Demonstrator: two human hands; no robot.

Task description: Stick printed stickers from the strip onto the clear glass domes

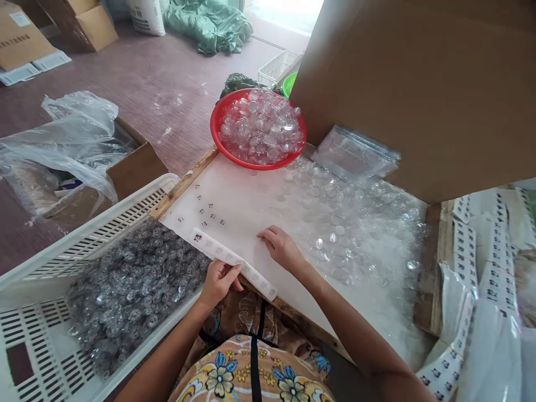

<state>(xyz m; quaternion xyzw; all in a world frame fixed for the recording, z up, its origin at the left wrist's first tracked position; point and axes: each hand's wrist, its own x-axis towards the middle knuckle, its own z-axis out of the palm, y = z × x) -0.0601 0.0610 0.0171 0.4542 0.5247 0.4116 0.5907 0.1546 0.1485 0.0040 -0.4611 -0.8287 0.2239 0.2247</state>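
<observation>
My left hand (221, 277) pinches the lower edge of a white sticker strip (251, 272), which lies along the table's near edge. One black panda-like print shows at the strip's left end; the rest of it looks mostly blank. Over the white tabletop (251, 206), my right hand (281, 245) has its fingers bent and drawn together; whatever is between the fingertips, if anything, is too small to make out. Several small dark prints (212, 216) are scattered on the tabletop's left part. Many clear round plastic pieces (334, 237) are spread to the right of my right hand.
A red basin (215, 125) heaped with clear pieces stands at the table's far corner. At left, a white slotted crate (50, 335) holds many printed pieces. A cardboard sheet (419, 95) rises behind clear plastic bags (355, 152). Bundled printed strips (464, 251) hang at right.
</observation>
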